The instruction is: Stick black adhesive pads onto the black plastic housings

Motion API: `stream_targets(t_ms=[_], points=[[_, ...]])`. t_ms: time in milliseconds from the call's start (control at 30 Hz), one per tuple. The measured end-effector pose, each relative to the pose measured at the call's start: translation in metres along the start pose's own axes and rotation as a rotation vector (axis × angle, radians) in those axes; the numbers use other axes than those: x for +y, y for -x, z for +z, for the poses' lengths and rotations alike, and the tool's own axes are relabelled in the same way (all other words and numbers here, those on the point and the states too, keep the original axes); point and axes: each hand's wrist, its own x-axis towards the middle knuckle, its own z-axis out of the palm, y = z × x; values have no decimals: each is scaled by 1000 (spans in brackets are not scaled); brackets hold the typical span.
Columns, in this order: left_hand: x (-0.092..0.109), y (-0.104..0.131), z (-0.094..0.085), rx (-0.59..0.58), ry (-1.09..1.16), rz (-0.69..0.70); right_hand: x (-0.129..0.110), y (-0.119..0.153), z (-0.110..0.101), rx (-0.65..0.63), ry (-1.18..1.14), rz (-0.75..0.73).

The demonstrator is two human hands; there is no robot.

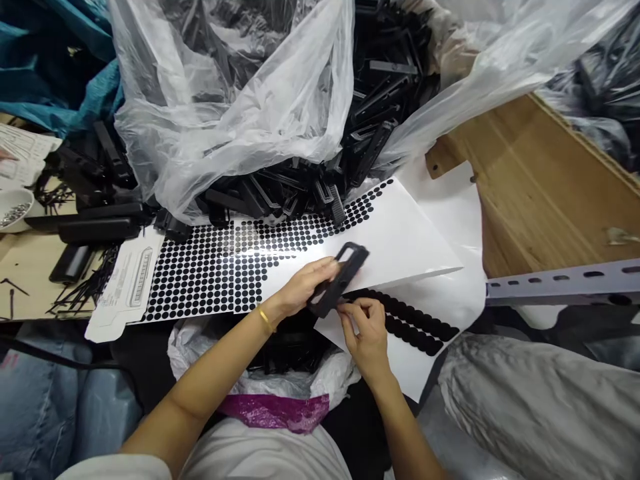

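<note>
My left hand (pixel 311 283) grips a long black plastic part (pixel 345 277) with a rectangular opening, tilted above the sheets. Close to its lower end, my right hand (pixel 367 330) has thumb and forefinger pinched together; whatever lies between them is too small to make out. Under the right hand a white sheet (pixel 400 373) carries rows of larger black round stickers (pixel 413 323). Left of the black part lies a sheet of small black round stickers (pixel 193 273), its right portion bare white.
Black plastic parts (pixel 260 190) are heaped behind the sheets, partly under a clear plastic bag (pixel 225 127). A wooden board (pixel 545 187) with a slotted metal rail (pixel 565 283) stands at right. A white bowl (pixel 17 210) of small metal pieces sits left. An open bag (pixel 287 410) is below my hands.
</note>
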Motion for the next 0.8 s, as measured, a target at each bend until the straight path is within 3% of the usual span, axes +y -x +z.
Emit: stream_targets(t_ms=[167,300,500,667,800], points=[[-3,-44,14,-181,-68,-98,0,3,6,19,86,-56],[-12,-53,10,-209,24,-84,1,5,9,-4,143,-108],[1,-29,-1,-57,152,-53,2,7,6,-26,64,-106],[8,0,-11,130,219,-64,-4,13,-2,-152,63,-54],[1,18,-13,167,211,-101,-10,11,-9,-259,-45,17]])
